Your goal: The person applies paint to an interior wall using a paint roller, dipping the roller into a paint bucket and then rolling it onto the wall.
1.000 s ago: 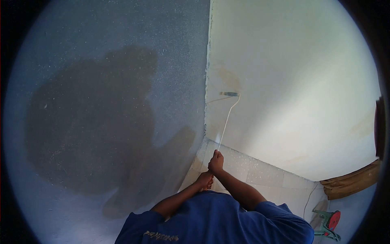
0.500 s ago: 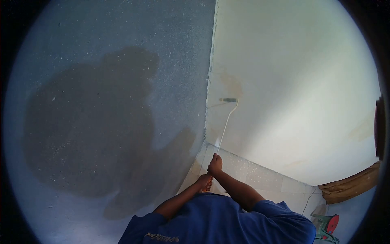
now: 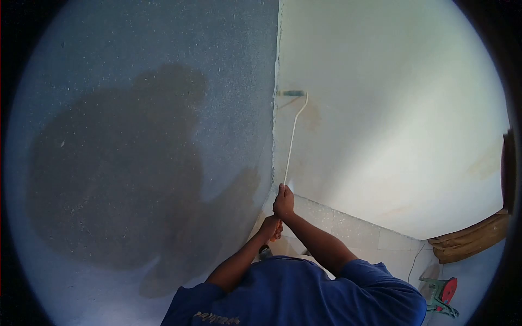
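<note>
A paint roller (image 3: 291, 136) with a long pale rod reaches up from both hands. Its narrow roller head lies against the light wall (image 3: 348, 136), close to the corner with the blue-grey wall (image 3: 234, 70). My right hand (image 3: 283, 201) is closed round the lower rod, thumb pointing up along it. Just below, my left hand (image 3: 271, 228) wraps round the orange handle, which shows partly between the fingers. A brownish damp-looking patch marks the light wall beside the roller head.
Pale tiles (image 3: 321, 220) run along the foot of the light wall. At the lower right stand a green and red stool-like object (image 3: 443, 293) and a brown folded cloth or bag (image 3: 470, 237). My shadow falls across the blue-grey wall.
Both hands have risen, pushing the paint roller upward. Its head has moved higher on the light wall and nearer the corner. The grip looks the same.
</note>
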A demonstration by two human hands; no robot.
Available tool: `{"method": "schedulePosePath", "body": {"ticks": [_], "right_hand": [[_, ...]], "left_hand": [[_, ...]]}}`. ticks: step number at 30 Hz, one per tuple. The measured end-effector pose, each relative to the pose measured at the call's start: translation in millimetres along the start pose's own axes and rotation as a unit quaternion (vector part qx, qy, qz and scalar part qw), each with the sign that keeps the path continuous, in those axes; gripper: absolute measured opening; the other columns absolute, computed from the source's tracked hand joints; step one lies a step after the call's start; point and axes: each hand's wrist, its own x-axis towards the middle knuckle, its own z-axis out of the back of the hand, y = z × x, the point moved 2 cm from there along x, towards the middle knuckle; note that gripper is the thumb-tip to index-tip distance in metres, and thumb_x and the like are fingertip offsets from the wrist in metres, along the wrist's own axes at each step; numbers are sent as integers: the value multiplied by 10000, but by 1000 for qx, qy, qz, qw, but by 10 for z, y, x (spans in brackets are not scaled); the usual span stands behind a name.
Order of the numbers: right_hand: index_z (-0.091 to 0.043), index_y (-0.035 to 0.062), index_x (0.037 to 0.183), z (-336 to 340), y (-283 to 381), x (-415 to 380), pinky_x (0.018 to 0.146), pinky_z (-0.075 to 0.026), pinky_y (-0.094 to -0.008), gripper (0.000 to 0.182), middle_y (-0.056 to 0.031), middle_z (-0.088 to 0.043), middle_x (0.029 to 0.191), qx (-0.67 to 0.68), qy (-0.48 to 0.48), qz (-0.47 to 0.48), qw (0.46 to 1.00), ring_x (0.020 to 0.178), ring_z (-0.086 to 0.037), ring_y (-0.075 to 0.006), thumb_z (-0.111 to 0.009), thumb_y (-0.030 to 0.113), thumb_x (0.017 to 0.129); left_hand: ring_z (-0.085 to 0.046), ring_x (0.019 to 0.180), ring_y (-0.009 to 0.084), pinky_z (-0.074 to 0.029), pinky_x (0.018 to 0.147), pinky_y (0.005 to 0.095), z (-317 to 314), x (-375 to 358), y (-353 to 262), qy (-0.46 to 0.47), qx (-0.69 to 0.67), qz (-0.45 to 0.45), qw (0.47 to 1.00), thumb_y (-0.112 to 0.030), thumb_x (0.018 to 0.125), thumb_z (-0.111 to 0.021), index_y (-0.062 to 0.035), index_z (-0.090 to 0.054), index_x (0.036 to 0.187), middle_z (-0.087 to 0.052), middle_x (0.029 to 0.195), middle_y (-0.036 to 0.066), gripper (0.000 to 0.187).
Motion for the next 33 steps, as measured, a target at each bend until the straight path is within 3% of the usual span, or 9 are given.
{"method": "schedulePosePath", "body": {"ticks": [1, 5, 7, 11, 21, 23, 27, 29, 33], "right_hand": [[-487, -24, 778, 8, 10, -50, 647, -411, -453, 420, -243, -515, 701, -20, 4, -38, 999, 661, -527, -385, -365, 329, 969], [-463, -14, 765, 82, -254, -266, 608, -422, -451, 419, -226, -517, 685, -96, -5, -28, 995, 613, -539, -358, -357, 334, 971], [-432, 0, 737, 117, -296, -348, 534, -426, -444, 418, -197, -503, 647, 8, 22, -165, 986, 531, -530, -320, -354, 336, 972], [-381, 73, 741, 57, -347, -327, 314, -367, -317, 362, -43, -381, 507, 39, 10, -113, 993, 335, -409, -163, -355, 339, 985], [-394, 78, 737, -96, 215, -114, 310, -385, -316, 354, -36, -403, 507, 117, 51, -86, 988, 339, -423, -153, -377, 337, 977], [-454, 5, 769, -152, 215, -7, 531, -438, -422, 392, -165, -495, 597, 38, 45, -76, 995, 528, -538, -310, -373, 333, 968], [-476, -15, 781, -226, -139, -57, 621, -418, -462, 399, -213, -525, 657, 12, 21, -83, 996, 632, -547, -371, -377, 327, 962], [-413, 44, 726, -192, -354, -140, 396, -400, -354, 368, -81, -430, 523, -19, -17, -26, 999, 397, -456, -201, -394, 317, 972], [-412, 36, 702, -95, -458, -299, 422, -396, -358, 387, -85, -441, 527, -38, -23, -91, 995, 410, -451, -206, -395, 311, 973]], "left_hand": [[-360, 359, 139, -324, 379, 309, 24, -6, 41, -1, -7, 12, 1000, -529, 893, -439, -114, -430, 761, -380, 494, 19, 436], [-354, 361, 138, -316, 380, 305, 93, -36, 361, 9, -11, 75, 997, -566, 888, -436, -124, -434, 759, -378, 495, 15, 460], [-347, 359, 138, -307, 379, 302, 86, -63, 433, 3, 3, 110, 994, -631, 863, -432, -135, -440, 755, -376, 491, 11, 508], [-331, 345, 140, -303, 375, 306, 87, -133, 349, 23, 22, 85, 996, -680, 841, -416, -145, -452, 743, -359, 470, 5, 545], [-328, 356, 128, -308, 381, 296, 150, -66, -74, -12, -8, 54, 998, -640, 863, -420, -142, -439, 731, -357, 479, 2, 516], [-330, 363, 124, -311, 392, 285, 192, -46, -176, 38, -5, 38, 999, -646, 857, -425, -145, -438, 740, -366, 492, -2, 514], [-325, 367, 124, -305, 398, 288, 248, -27, -13, 34, -27, 61, 997, -644, 853, -433, -153, -437, 755, -369, 500, -7, 501], [-325, 371, 121, -296, 398, 293, 250, -77, 121, 43, -22, 83, 995, -640, 853, -436, -159, -436, 765, -377, 507, -11, 489], [-331, 367, 116, -324, 389, 287, 319, -56, 318, 89, -16, 129, 988, -655, 833, -455, -163, -439, 735, -417, 527, -23, 502]]}}
